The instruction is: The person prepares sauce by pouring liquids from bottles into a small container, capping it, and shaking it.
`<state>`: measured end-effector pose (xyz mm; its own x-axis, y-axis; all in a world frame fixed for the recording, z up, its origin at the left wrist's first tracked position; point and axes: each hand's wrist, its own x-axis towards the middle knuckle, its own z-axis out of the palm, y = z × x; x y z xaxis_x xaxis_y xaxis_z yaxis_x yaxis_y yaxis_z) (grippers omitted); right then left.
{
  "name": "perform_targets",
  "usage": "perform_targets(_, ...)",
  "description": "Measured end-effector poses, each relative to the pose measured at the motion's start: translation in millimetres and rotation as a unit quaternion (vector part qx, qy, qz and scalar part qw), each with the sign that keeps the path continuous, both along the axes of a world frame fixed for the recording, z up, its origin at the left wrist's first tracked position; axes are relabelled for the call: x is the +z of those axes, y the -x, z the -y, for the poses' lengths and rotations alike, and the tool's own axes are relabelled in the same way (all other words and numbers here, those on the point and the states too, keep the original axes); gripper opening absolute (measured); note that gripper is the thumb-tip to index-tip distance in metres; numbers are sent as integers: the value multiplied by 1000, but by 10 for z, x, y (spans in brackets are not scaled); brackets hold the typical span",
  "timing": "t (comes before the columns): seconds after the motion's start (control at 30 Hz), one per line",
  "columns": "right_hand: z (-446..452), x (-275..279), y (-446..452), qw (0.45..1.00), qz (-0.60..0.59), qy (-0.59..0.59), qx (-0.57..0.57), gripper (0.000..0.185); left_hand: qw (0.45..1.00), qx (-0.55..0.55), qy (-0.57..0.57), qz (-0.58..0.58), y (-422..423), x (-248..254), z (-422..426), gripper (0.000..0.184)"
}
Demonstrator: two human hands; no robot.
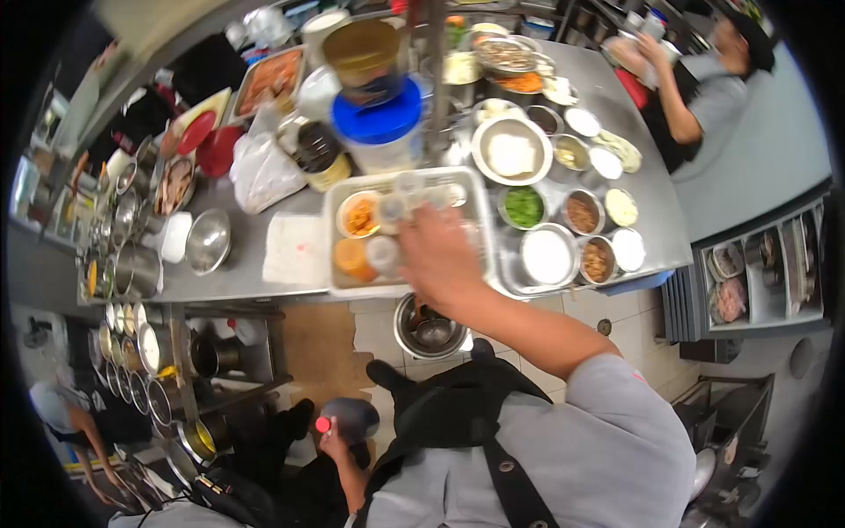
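Observation:
My right hand (436,251) reaches over the white tray (339,286) on the steel counter. Its fingers curl down among small containers with clear lids (407,185); what they grip is hidden beneath them. Left of the fingers are a round tub of orange shreds (360,216), an orange-filled container (354,259) and a clear-lidded cup (383,254). Low on my left side, my left hand (333,443) is closed around the neck of a dark, see-through jug (356,419) with a red cap.
Bowls of chopped greens (523,207), brown meat (596,260) and white food (510,154) crowd the counter's right. A blue-lidded tub (378,110) and plastic bag (264,172) stand behind the tray. Below is a metal pot (431,330). Co-workers stand upper right (713,106) and lower left.

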<state>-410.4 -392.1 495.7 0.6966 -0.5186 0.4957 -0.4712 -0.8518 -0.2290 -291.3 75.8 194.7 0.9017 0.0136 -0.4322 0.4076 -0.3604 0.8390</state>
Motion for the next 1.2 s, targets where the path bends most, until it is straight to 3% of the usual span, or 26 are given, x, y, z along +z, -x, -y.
perform_targets(0.03,131,-307,-14,999,-29,41,-18,28,1000,21,12,3,122,292,165,31)
perform_targets(0.1,200,-367,63,992,-118,36,25,26,995,26,-50,85,338,548,187,31)
perform_targets(0.3,240,-187,265,992,-41,0,116,21,984,30,-66,165,941,1680,509,36)
perform_targets(0.4,227,-335,209,992,-21,-8,122,19,975,-19,-32,218,1150,1854,628,28)
perform_targets(0.47,275,-337,151,983,-72,-53,161,21,976,-58,-40,204,1297,1994,690,21)
perform_targets(0.63,334,-198,304,983,-41,-30,177,25,970,-140,22,199,1573,1805,892,17)
perform_targets(0.7,271,185,550,985,-15,-22,170,30,969,-168,31,178,1657,1732,887,18)
perform_targets(0.83,366,1379,1592,966,147,-133,164,47,973,-189,46,126,1791,1470,935,20)
perform_targets(0.93,576,1846,2374,964,198,-135,113,57,973,-193,34,119,1987,1522,1013,21)
perform_targets(1.0,763,1941,2894,965,223,-133,44,60,970,-209,-8,124,2077,1491,1002,23)
perform_targets(1.03,887,1919,3135,965,251,-70,10,59,970,-208,-18,128,2143,1531,1031,27)
perform_targets(1.1,1123,1866,3628,970,214,-87,-78,58,968,-204,-34,138,2302,1567,1139,35)
perform_targets(1.2,1653,1492,4239,971,96,-109,-192,50,918,-286,-175,214,2267,1208,1058,32)
